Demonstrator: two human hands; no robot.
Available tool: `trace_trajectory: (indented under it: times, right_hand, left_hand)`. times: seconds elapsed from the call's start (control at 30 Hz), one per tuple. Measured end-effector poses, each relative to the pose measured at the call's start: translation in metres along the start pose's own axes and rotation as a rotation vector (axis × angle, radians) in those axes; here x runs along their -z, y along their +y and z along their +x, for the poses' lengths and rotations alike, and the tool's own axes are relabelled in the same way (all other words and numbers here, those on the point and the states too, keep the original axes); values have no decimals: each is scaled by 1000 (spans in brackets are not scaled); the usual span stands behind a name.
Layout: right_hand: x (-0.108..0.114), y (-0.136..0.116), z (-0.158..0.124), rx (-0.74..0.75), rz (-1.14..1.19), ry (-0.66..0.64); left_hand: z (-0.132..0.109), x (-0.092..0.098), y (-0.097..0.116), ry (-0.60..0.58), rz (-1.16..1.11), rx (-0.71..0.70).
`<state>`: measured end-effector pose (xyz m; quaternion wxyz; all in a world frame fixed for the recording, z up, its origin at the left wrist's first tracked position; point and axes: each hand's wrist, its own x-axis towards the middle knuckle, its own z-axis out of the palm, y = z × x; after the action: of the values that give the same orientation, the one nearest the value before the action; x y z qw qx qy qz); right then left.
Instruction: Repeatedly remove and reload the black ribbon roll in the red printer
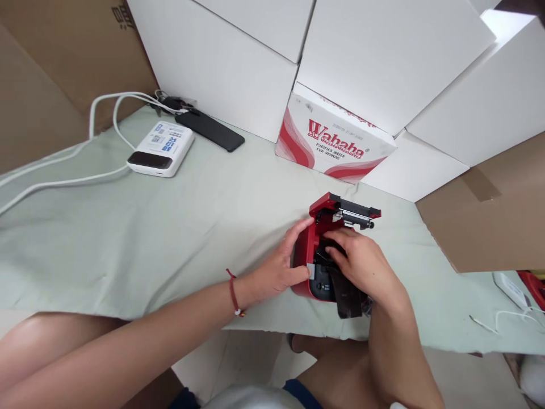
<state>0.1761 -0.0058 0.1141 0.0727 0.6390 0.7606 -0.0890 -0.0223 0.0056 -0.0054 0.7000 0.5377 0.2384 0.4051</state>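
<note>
A small red and black printer point(302, 253) stands on the cloth with its lid point(355, 205) raised, showing a roller along the lid's edge. My left hand point(279, 266) is closed on its left side, thumb near the front corner and fingers along the upper edge. My right hand point(367, 261) reaches inside the printer. Its fingers are curled around a black part there, mostly hidden by the hand. A dark flat strip point(348, 295) hangs out over the front, below my right palm.
Pale green cloth point(179, 227) covers the table. At the back left are a white device with a dark panel point(160, 147), a black phone point(210, 129) and white cables point(63, 182). A Wahaha box point(334, 136) and white boxes point(230, 62) form the back wall. Cardboard point(489, 210) stands right.
</note>
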Motion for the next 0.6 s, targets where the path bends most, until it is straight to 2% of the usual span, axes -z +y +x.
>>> trace_trajectory:
  times: [0.1, 0.3, 0.47, 0.6]
  right_hand:
    - [2, -1, 7, 3, -93, -111]
    - [7, -5, 15, 44, -145, -148]
    - [8, 2, 3, 30, -48, -66]
    - [23, 28, -40, 156, 319, 91]
  left_hand:
    - [-1, -3, 6, -3, 1, 9]
    - [-2, -4, 11, 20, 18, 10]
    - [-3, -4, 7, 33, 36, 2]
    - [-4, -3, 7, 37, 62, -5]
